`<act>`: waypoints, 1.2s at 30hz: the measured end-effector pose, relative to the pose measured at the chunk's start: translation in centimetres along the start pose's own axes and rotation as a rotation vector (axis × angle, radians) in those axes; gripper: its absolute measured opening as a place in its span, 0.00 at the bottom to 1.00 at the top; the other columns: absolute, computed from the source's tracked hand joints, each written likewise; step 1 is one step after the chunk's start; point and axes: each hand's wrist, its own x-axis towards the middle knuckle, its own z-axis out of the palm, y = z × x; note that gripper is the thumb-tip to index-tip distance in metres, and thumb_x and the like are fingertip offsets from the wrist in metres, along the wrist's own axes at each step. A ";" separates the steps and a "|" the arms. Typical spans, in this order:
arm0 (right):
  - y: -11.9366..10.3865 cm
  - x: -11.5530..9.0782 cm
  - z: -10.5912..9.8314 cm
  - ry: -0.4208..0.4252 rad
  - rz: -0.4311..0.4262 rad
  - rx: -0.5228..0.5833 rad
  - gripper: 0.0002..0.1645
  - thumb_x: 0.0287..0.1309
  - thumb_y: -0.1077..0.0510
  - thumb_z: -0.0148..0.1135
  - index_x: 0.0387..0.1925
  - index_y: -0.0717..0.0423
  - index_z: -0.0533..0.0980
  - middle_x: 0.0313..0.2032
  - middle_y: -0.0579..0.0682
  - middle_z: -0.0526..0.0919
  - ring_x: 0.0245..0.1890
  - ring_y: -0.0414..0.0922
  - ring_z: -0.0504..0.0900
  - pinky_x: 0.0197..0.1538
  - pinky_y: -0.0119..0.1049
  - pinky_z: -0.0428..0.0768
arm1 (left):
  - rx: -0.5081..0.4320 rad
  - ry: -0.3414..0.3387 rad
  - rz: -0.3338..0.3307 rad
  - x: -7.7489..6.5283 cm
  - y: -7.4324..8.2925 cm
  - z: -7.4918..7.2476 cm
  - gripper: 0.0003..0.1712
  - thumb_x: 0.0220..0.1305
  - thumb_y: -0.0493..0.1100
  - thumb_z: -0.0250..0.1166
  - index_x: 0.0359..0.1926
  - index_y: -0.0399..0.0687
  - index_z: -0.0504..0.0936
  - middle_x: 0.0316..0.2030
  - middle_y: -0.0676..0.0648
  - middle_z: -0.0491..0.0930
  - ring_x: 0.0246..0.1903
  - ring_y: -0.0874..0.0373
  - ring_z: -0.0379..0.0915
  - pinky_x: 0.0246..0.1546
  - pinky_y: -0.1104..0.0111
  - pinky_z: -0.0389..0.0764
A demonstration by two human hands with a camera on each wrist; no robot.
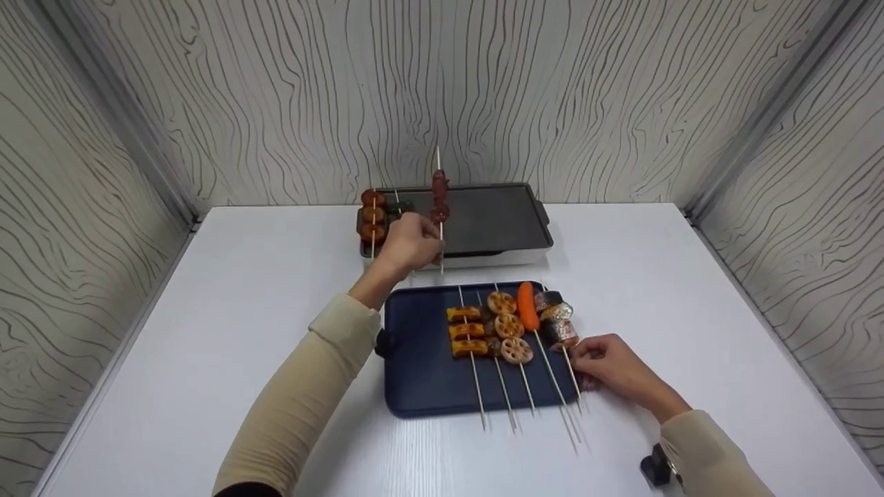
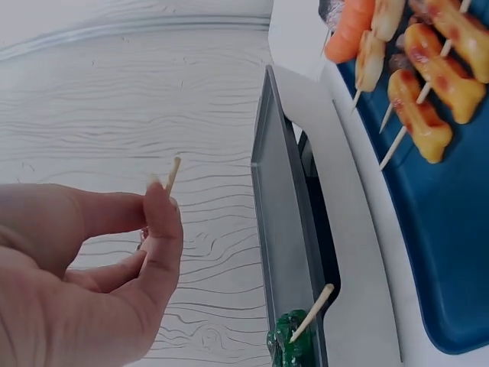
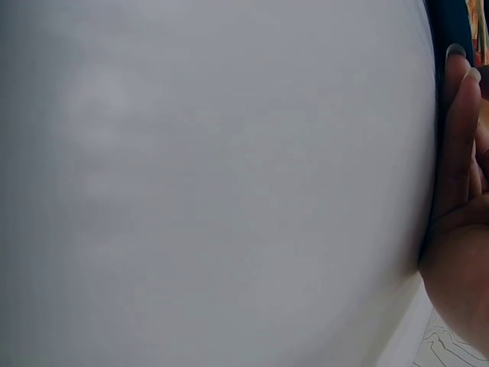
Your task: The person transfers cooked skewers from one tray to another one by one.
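Both hands are busy. The left hand pinches a dark meat skewer by the lower end of its stick and holds it nearly upright over the near left part of the black griddle. In the left wrist view the stick's end pokes out between thumb and fingertips. Just to the left of that hand, a skewer of round brown pieces and a green one already lie on the griddle with their sticks over its near edge.

The right hand rests on the white table at the near right corner of the blue tray, its curled fingers touching the stick of the rolled-meat skewer; whether it actually grips that stick cannot be told. Left of it on the tray lie a carrot skewer, a lotus-root skewer and a yellow-chunk skewer.

To do the step well, the held skewer would best be tipped down slowly beside the green one, parallel to it, meat fully on the plate and the stick end left projecting over the near rim. Keeping the pinch low and firm should stop the stick rolling.
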 end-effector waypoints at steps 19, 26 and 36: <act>0.1 0.0 -0.2 -0.013 -0.013 0.024 0.11 0.63 0.66 0.62 0.42 0.74 0.80 0.24 0.50 0.82 0.18 0.38 0.79 0.26 0.33 0.81 | -0.263 -0.173 -0.020 -6.0 -3.1 1.7 0.04 0.68 0.27 0.61 0.41 0.27 0.80 0.29 0.42 0.80 0.25 0.56 0.82 0.34 0.61 0.87; -0.1 0.1 -0.1 0.004 -0.008 -0.006 0.11 0.62 0.65 0.63 0.41 0.72 0.81 0.24 0.50 0.82 0.19 0.38 0.79 0.26 0.33 0.81 | -0.289 -0.232 -0.048 -8.2 -4.6 2.9 0.05 0.67 0.27 0.62 0.41 0.25 0.79 0.30 0.41 0.81 0.24 0.57 0.83 0.36 0.57 0.87; 0.1 0.2 0.0 0.001 0.017 -0.007 0.10 0.62 0.66 0.62 0.41 0.72 0.81 0.24 0.49 0.82 0.19 0.38 0.79 0.27 0.33 0.81 | -0.291 -0.294 -0.045 -11.2 -7.1 5.1 0.05 0.65 0.27 0.61 0.40 0.26 0.79 0.31 0.37 0.83 0.25 0.53 0.84 0.35 0.55 0.87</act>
